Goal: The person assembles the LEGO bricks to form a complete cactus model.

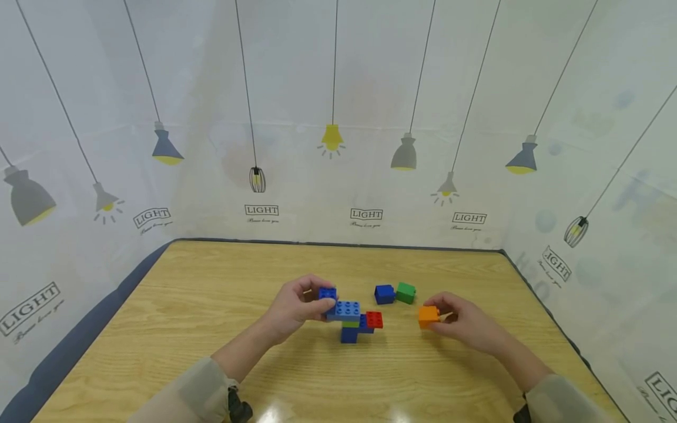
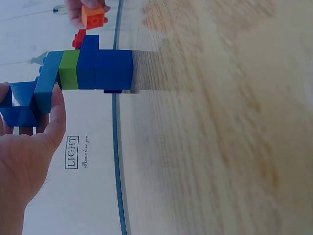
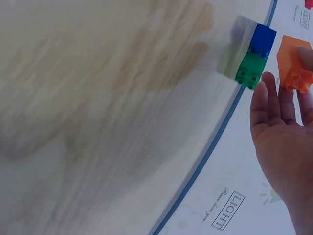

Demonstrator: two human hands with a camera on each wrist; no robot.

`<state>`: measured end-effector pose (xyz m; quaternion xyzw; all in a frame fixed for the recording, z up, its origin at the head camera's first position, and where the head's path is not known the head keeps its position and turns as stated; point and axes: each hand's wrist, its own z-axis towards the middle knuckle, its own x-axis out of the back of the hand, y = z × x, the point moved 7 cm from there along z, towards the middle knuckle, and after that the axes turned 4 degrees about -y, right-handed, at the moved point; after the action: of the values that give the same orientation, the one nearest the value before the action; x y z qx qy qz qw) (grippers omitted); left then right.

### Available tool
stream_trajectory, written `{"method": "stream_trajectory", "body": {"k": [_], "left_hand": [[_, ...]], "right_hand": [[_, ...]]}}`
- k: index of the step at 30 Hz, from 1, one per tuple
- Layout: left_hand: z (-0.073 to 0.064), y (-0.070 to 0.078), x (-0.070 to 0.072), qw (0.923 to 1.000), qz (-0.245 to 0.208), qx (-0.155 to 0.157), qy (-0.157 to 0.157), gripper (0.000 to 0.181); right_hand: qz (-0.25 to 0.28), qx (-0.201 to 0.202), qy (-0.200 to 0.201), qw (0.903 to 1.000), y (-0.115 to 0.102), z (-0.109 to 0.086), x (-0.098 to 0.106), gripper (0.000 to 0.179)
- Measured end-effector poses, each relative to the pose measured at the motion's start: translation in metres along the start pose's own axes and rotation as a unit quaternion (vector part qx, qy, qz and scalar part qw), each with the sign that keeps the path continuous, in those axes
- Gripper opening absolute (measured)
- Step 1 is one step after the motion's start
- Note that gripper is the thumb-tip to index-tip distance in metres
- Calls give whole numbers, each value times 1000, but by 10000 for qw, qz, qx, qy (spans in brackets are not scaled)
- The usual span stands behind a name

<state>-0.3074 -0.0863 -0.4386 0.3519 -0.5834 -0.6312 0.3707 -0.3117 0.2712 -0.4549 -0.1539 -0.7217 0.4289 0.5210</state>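
Building looked partway: left hand (image 1: 298,306) gripped toy-brick assembly (image 1: 347,311); right hand (image 1: 468,322) pinched orange brick (image 1: 428,317); blue brick (image 1: 384,294), green brick (image 1: 405,293) lay unadded.

So I've got the block build (image 1: 349,311) on the table (image 1: 211,288), left hand (image 1: 296,304) at its left end, two loose blocks (image 1: 384,294) behind and rightward, one more block (image 1: 427,318) further right in the right hand (image 1: 468,324).

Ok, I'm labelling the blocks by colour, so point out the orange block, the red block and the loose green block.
Orange block (image 3: 289,59): right wrist view, on its smooth side.
Red block (image 1: 374,319): head view, on its studded top.
Loose green block (image 1: 405,294): head view, on its near side.
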Motion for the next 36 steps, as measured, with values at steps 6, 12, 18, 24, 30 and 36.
{"method": "stream_trajectory", "body": {"k": [6, 12, 18, 24, 30, 36], "left_hand": [[1, -1, 1, 10000, -34, -10, 22, 32], [1, 1, 1, 10000, -13, -77, -34, 42], [1, 2, 0, 10000, -16, -77, -38, 46], [0, 1, 0, 10000, -29, -61, -31, 40], [1, 0, 1, 10000, -47, -7, -16, 42], [1, 0, 1, 10000, -40, -27, -20, 39]], "right_hand": [[74, 481, 129, 9987, -26, 6, -8, 43], [15, 820, 120, 9966, -47, 13, -17, 45], [137, 823, 8, 9965, -56, 22, -26, 47], [240, 816, -20, 9964, -64, 28, -34, 40], [258, 1025, -101, 9943, -72, 32, -42, 40], [228, 1202, -96, 9924, -74, 36, -47, 40]]}}
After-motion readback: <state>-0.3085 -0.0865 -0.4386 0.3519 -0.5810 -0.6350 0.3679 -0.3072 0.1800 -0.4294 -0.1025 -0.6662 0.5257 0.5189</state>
